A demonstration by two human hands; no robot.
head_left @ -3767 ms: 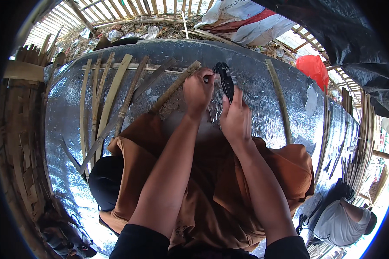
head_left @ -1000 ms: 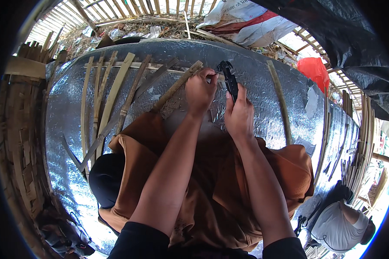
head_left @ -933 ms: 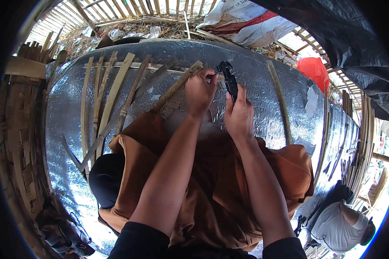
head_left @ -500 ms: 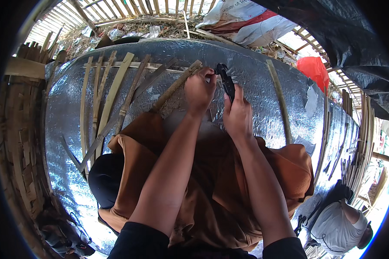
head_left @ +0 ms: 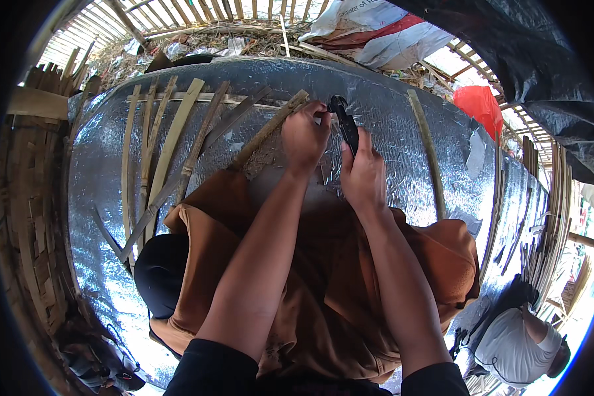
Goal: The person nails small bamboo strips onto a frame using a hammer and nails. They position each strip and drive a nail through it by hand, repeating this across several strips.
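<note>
My right hand [head_left: 365, 179] is wrapped around the lower part of a black hand tool with a hooked head [head_left: 346, 125], held tilted with its head away from me. Fingertips of my left hand [head_left: 305, 142] are pinched together close beside that head; whatever lies between them is too small to make out. A thick bamboo piece [head_left: 256, 146] slants under or just behind my left hand, its far end showing past the knuckles. Brown cloth [head_left: 297, 277] covers my lap below both forearms.
Several bamboo strips [head_left: 173, 142] lie on the silvery sheet [head_left: 376, 99] to the left, and another strip [head_left: 427, 152] on the right. A red plastic bag [head_left: 478, 109] sits at the far right. Another person [head_left: 515, 346] is at lower right; a bamboo wall [head_left: 30, 218] stands left.
</note>
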